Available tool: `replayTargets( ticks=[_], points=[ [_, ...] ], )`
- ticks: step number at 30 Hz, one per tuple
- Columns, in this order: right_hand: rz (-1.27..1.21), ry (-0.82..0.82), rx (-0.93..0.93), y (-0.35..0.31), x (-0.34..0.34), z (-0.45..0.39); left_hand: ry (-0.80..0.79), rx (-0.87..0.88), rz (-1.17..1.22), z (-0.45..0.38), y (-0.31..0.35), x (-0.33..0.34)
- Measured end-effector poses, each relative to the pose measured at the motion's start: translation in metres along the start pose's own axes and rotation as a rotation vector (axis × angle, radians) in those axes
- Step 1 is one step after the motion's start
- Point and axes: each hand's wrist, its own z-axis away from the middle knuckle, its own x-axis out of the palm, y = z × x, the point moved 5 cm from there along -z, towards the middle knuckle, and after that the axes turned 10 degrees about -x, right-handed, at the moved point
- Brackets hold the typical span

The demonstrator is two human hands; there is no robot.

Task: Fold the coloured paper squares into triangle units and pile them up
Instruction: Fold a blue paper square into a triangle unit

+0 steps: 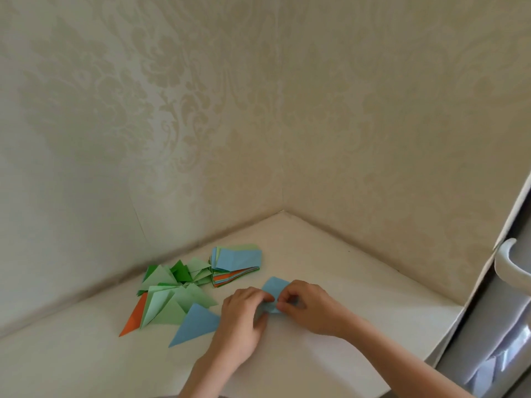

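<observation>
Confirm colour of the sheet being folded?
Light blue sheet, pinched by both hands; head view shows it.

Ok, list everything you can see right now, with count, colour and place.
blue sheet: one, pale blue, on the table between both hands
blue triangle: one, blue, left of the hands
folded pile: many, mostly green, one orange, left by the wall
square stack: one, blue on top, orange and green below, behind the hands
table: one, white, in the corner
handle: one, white, right edge
left hand: pinches the sheet
right hand: pinches the sheet
</observation>
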Motion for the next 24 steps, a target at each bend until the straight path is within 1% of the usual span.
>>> replayTargets(
  ticks=[2,8,10,13,15,18,20,24],
  points=[
    [0.001,-0.024,-0.033,-0.002,-0.002,0.003,0.033,0.043,-0.039,0.001,0.002,-0.001],
    [-0.045,0.072,-0.145,0.003,-0.003,0.013,0.049,0.088,-0.043,0.01,0.011,0.0],
    [-0.03,0.092,-0.197,0.004,-0.002,0.018,0.034,0.073,0.0,0.01,0.011,0.001],
    [0.043,0.055,-0.236,0.006,0.001,0.023,0.019,0.024,0.064,0.008,0.007,0.0],
    [0.066,0.069,-0.23,0.006,0.003,0.023,0.018,-0.008,0.103,0.006,0.006,-0.002],
    [0.082,0.184,-0.179,0.007,0.007,0.018,0.049,-0.091,0.152,0.003,0.001,-0.003],
    [0.099,0.228,-0.151,0.009,0.01,0.015,0.074,-0.128,0.134,0.0,-0.001,-0.002],
    [0.113,0.255,-0.144,0.012,0.012,0.01,0.096,-0.145,0.091,-0.005,-0.001,0.003]
  ],
)
